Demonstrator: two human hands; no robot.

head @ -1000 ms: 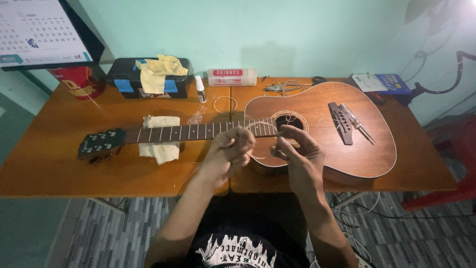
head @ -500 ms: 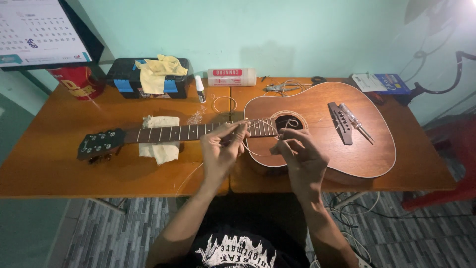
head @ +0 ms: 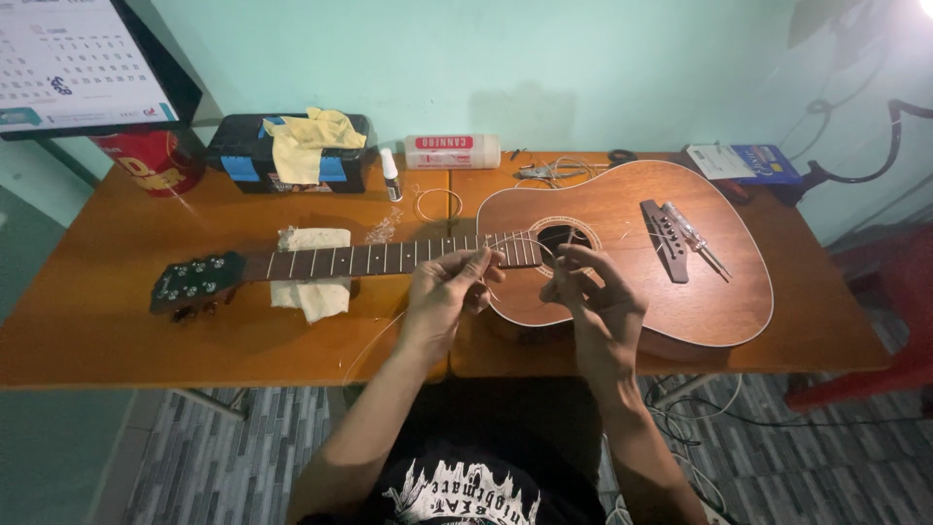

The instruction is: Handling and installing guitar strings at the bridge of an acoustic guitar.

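Observation:
An acoustic guitar lies flat on the wooden table, its neck pointing left and its headstock resting near a folded cloth. My left hand hovers over the neck where it meets the body, fingers pinched on a thin guitar string. Beside the sound hole, my right hand pinches the same string. The string curves between both hands. A screwdriver lies across the guitar body by the bridge.
Along the back edge stand a black toolbox with a yellow rag on it, a red tin, a small glue bottle, a white box, pliers and a coiled string. A booklet lies at back right.
Both hands have stayed over the neck joint and sound hole. My left hand has shifted slightly up toward the neck with its fingers pinching the string.

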